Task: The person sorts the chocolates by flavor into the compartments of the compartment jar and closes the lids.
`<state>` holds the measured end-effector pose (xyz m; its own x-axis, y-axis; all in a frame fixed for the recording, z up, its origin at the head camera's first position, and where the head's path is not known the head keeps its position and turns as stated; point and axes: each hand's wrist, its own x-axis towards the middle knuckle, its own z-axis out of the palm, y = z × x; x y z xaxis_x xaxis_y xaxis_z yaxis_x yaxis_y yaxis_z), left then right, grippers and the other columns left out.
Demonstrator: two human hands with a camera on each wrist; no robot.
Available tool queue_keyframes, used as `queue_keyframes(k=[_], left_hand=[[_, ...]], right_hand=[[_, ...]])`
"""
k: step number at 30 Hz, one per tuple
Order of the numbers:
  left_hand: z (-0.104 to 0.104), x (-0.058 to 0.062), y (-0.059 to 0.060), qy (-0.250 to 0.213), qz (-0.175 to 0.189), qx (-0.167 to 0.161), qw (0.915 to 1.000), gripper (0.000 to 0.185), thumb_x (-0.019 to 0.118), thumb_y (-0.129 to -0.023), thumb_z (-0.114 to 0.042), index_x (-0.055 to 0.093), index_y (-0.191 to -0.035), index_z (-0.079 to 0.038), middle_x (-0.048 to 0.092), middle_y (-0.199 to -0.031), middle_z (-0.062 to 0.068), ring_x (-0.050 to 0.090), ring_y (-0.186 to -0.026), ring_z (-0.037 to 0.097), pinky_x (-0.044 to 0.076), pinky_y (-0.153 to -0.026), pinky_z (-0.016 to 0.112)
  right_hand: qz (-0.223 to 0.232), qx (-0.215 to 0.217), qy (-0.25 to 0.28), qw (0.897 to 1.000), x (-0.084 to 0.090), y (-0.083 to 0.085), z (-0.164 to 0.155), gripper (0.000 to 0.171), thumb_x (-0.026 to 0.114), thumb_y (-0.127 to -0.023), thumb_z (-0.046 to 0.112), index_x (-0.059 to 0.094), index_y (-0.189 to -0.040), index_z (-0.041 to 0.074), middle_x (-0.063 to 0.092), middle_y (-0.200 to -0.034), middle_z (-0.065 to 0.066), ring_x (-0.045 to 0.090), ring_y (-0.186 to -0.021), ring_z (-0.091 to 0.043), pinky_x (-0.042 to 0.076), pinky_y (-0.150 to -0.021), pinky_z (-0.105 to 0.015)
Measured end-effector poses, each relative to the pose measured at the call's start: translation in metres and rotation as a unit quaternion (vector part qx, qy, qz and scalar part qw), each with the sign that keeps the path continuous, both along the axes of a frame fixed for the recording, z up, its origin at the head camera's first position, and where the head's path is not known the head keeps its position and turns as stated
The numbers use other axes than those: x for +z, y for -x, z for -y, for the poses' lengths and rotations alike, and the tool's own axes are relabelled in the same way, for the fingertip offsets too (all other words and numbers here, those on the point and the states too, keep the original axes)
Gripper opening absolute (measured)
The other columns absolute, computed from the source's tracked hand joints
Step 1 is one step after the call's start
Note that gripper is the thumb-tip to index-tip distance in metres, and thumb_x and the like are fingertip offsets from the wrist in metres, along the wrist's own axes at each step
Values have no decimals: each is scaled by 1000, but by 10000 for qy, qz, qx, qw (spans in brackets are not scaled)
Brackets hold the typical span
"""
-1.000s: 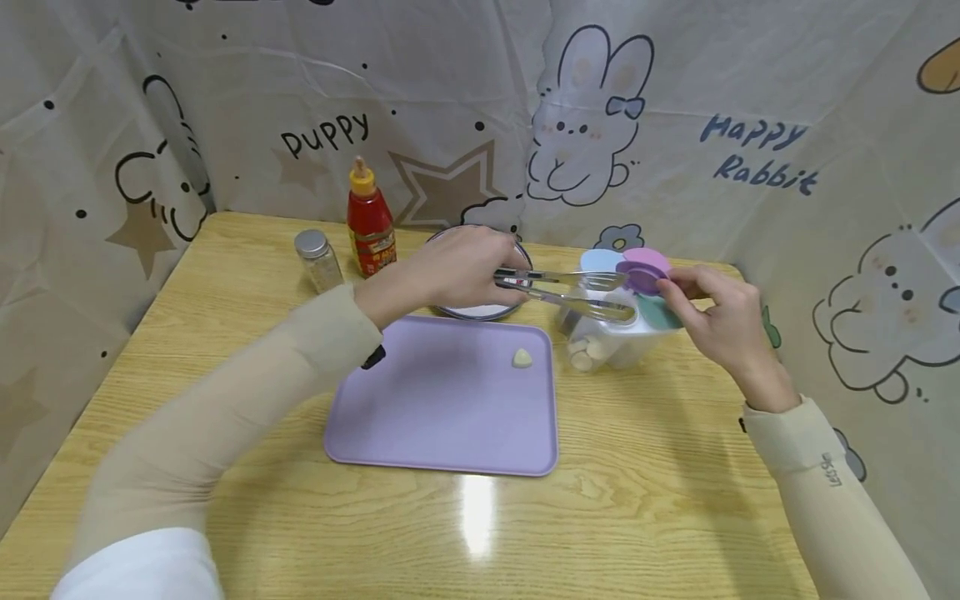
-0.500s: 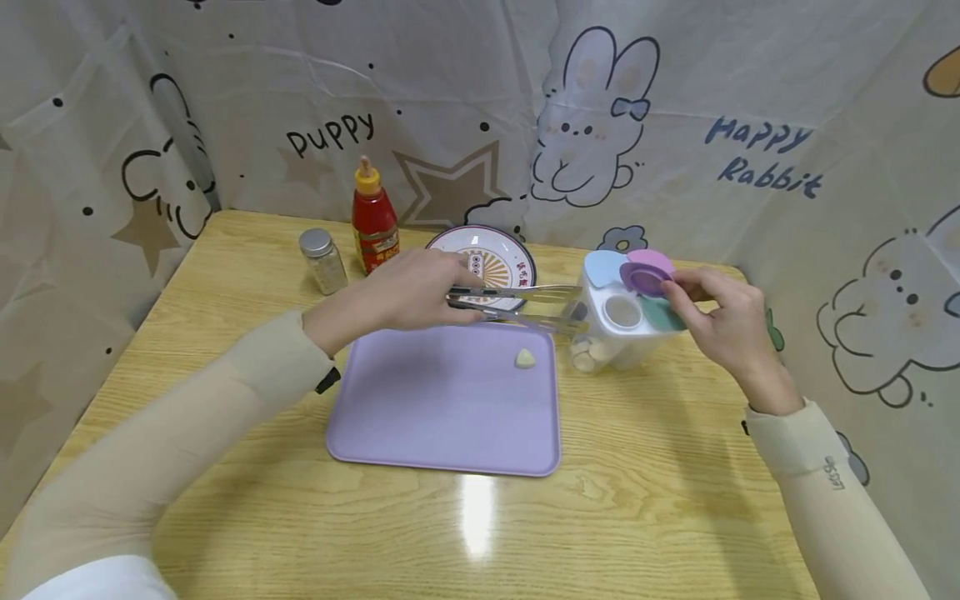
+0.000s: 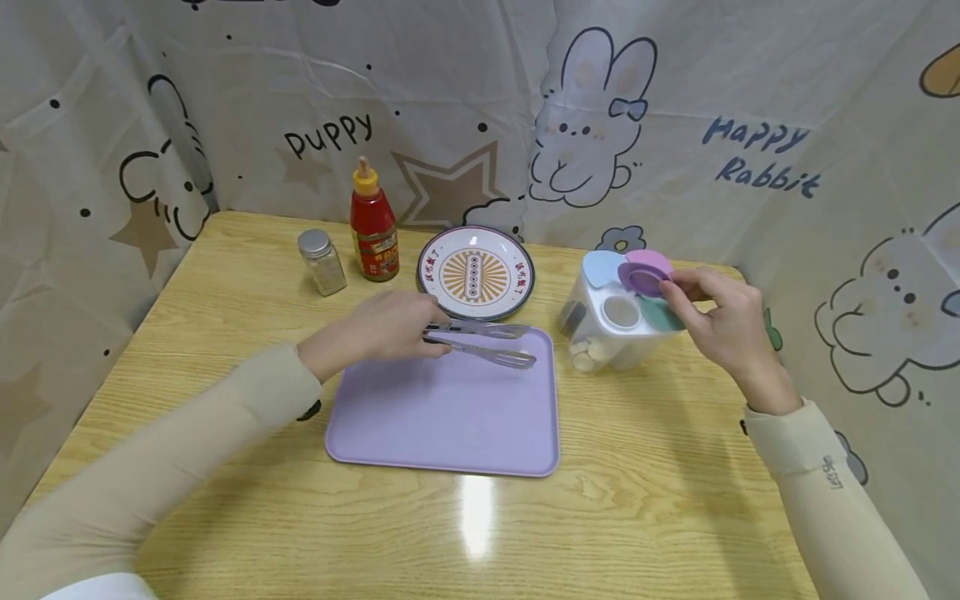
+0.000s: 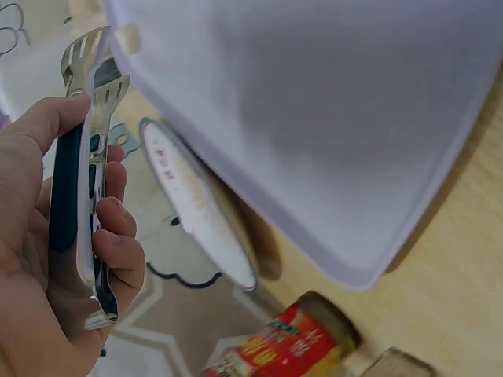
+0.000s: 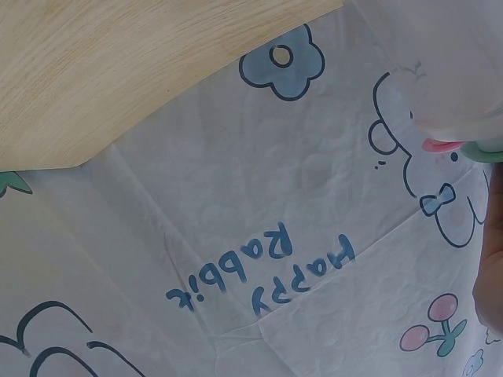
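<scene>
My left hand grips metal tongs, their slotted ends above the far right part of a lilac tray. In the left wrist view the thumb and fingers wrap the dark-sided handles, and the tong ends stand apart. A small pale piece lies by the tray's edge; the tongs mostly cover it in the head view. With thumb and fingertips, my right hand pinches the raised purple lid of a clear container. Its round opening is uncovered, and pale chunks show inside.
Behind the tray stands a patterned plate. A red sauce bottle and a grey-capped spice jar stand at the back left. Blue, pink and green lids cover the container's other compartments. Printed cloth walls the table.
My left hand has drawn the tongs away from the container, leftward and nearer, to over the tray. My right hand keeps its pinch on the purple lid.
</scene>
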<state>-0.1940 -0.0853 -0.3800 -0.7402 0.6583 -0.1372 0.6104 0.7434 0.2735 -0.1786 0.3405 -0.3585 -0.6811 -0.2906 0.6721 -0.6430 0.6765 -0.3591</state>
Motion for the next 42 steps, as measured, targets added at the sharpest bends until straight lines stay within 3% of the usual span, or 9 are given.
queue_keyframes(k=[10,22,34,42], left_hand=[[-2,-16,-2,53,5,-40,10000,31,78,-93,-39,81,-113,-16,70,-95,4,58,-78,19,53,-71,41],[-9,-18,1,-5,157,-152,9998,13,76,-95,-34,79,-93,-22,58,-76,-3,52,-70,14,40,-63,32],[-5,-21,0,-44,171,-150,9997,23,76,-96,-34,83,-112,-21,62,-84,-1,51,-72,14,40,-65,30],[-1,-15,-6,-116,86,-26,9999,36,76,-95,-37,79,-125,-17,73,-104,5,62,-83,18,54,-77,40]], right_hand=[[7,18,-28,10000,0,-1,0,18,79,-84,-12,76,-100,-8,77,-86,-24,51,-90,31,43,-82,3],[-2,-11,-34,10000,1,-1,1,19,80,-83,-12,77,-101,-6,77,-86,-23,51,-90,30,43,-82,3],[57,-49,-42,10000,1,-2,1,20,80,-83,-12,77,-102,-6,77,-87,-22,51,-89,31,43,-83,3],[7,-44,0,10000,1,-1,1,20,80,-83,-12,77,-102,-6,77,-86,-23,51,-89,30,43,-83,3]])
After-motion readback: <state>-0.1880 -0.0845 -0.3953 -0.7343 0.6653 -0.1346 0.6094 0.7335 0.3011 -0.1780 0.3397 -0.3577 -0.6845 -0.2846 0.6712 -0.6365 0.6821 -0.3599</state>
